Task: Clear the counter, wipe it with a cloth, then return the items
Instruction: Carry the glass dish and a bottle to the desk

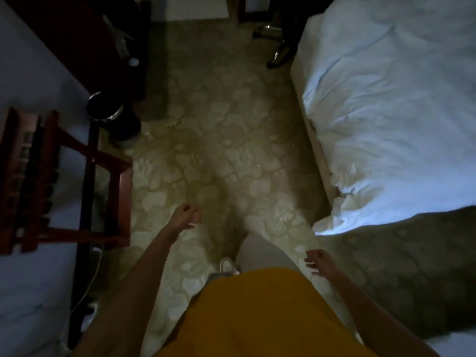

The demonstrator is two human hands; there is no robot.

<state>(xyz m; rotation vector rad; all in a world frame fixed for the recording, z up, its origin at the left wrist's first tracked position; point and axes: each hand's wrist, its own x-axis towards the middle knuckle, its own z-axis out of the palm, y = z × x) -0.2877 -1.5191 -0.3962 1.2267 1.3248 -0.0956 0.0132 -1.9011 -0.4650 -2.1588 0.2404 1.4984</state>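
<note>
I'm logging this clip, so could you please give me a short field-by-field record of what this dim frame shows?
setting: dim bedroom, patterned floor
left hand: loosely curled, empty
right hand: fingers spread, empty
bed: right side, white rumpled bedding
wooden rack: left side, against the wall
bin: dark, beyond the rack
clothing: yellow top, one shoe visible
counter and cloth: not in view

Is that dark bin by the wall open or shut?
Cannot tell. The dim, blurred view shows the dark bin with a shiny rim on top, but no clear lid.
</note>
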